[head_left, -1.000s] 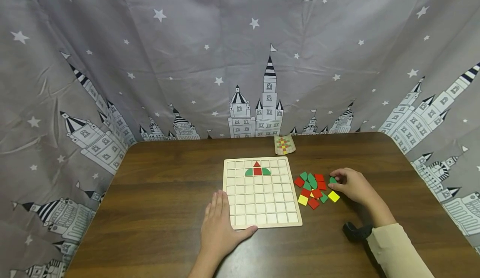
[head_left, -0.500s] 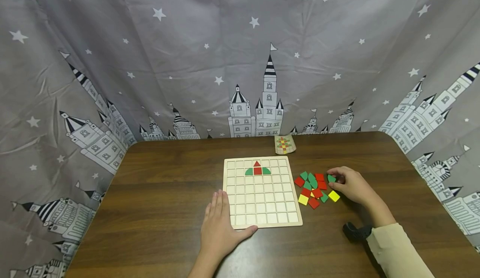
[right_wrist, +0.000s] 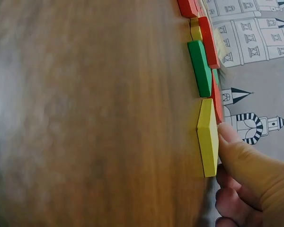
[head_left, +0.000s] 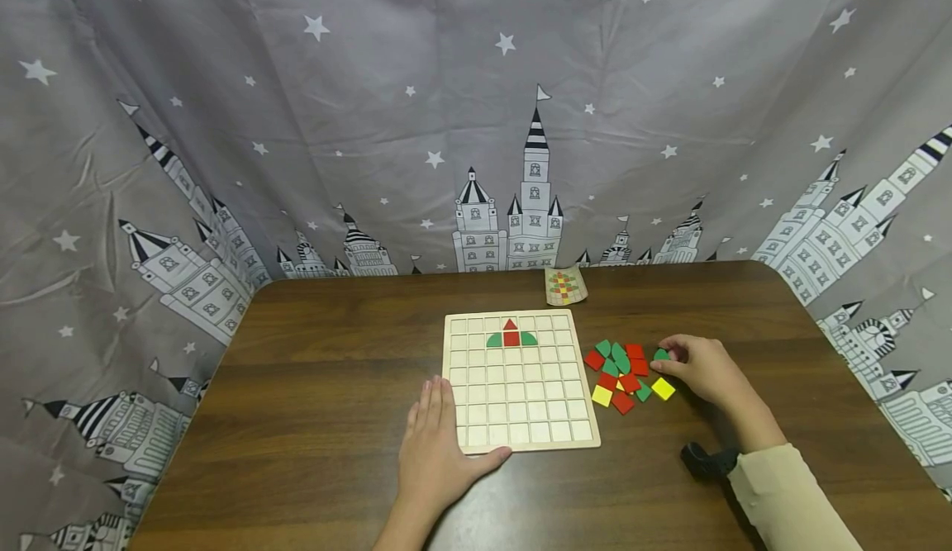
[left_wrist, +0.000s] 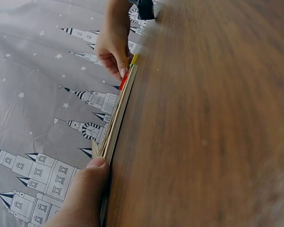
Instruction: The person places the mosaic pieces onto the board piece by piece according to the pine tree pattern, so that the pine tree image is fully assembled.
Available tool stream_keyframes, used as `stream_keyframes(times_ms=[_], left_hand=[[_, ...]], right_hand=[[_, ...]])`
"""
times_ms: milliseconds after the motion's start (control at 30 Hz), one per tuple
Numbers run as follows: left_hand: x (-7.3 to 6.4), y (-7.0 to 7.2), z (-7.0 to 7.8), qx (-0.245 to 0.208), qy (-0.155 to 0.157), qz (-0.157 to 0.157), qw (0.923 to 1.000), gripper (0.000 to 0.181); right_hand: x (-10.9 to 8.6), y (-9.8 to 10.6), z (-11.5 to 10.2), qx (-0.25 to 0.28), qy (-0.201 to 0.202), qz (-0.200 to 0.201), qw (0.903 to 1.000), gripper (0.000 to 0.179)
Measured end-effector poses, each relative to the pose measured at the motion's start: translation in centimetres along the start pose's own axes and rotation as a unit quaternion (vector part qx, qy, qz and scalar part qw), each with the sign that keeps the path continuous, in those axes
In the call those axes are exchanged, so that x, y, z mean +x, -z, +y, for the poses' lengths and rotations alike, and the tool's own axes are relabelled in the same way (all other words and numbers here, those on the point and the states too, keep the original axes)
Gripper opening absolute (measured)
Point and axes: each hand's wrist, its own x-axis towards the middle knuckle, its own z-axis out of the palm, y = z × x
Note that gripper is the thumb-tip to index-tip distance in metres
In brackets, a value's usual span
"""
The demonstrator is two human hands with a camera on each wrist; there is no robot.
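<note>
A pale wooden grid board lies on the table in the head view. Near its far edge sit a red triangle, a red square below it, and a green rounded piece on either side. My left hand rests at the board's near left corner, fingers straight along the left side and thumb along the front edge. To the right of the board, my right hand pinches a green curved-edge piece between thumb and fingers. Just in front of it lies a yellow square.
Several loose red, green and yellow pieces, among them a red one, lie between the board and my right hand. A small patterned card lies at the table's back edge, before a grey castle-print curtain.
The right hand shifts slightly left with the green piece, then back to the right, staying beside the loose pieces. My left hand and the board keep their place.
</note>
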Motion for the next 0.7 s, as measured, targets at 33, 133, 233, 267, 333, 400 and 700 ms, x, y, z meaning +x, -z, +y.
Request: stream_keyframes(times_ms=[33,133,233,267,333,400,700], left_hand=[[-0.01,0.0,0.0,0.0,0.0,-0.001,1.0,0.138],[-0.03,-0.02,0.0,0.003,0.0,-0.002,1.0,0.138],[-0.02,-0.01,-0.02,0.003,-0.001,-0.002,1.0,0.138],[-0.01,0.0,-0.02,0.003,-0.001,-0.002,1.0,0.138],[0.0,-0.02,-0.03,0.003,-0.002,-0.001,1.0,0.138],[0.01,-0.03,-0.05,0.004,-0.001,-0.001,1.0,0.138],[-0.04,-0.03,-0.06,0.006,-0.003,0.0,1.0,0.138]], right_hand=[[0.02,0.01,-0.03,-0.005,0.0,0.0,1.0,0.039],[0.07,0.06,-0.17,-0.017,0.006,0.0,0.9998,0.041],[0.07,0.15,-0.33,-0.023,0.017,-0.002,0.9996,0.041],[0.06,0.17,-0.36,-0.025,0.022,-0.003,0.9995,0.04],[0.03,0.2,-0.41,-0.025,0.032,-0.003,0.9992,0.04],[0.02,0.19,-0.4,-0.024,0.038,-0.003,0.999,0.039],[0.29,0.32,-0.96,-0.031,0.021,0.007,0.9993,0.033]])
